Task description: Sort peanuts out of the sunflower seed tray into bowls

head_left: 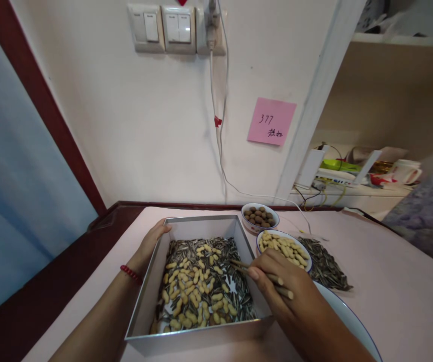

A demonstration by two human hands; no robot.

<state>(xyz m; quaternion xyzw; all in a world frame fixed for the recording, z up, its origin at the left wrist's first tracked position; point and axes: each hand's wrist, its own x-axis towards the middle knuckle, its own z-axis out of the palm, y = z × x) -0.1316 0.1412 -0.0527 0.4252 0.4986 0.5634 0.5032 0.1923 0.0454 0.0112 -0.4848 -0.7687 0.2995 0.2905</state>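
Note:
A square white box [197, 332] stands on the table, holding striped sunflower seeds [244, 296] with many peanuts in their shells [193, 289] scattered over them. My left hand [153, 240], a red bead bracelet on its wrist, grips the box's far left wall, thumb over the rim and fingers hidden behind it. In my right hand [280, 281] is a pair of chopsticks [244, 265], reaching over the right wall. Their tips are close to the seeds; I cannot tell whether they pinch anything. Just beyond this hand is a bowl [308, 268] of peanuts.
Behind the peanuts is a smaller bowl [252, 229] of round brown nuts. A clear bag of sunflower seeds [325, 264] lies to the right. A large blue-rimmed basin [348, 314] sits partly under my right forearm. A white cable [254, 195] runs down the wall onto the table.

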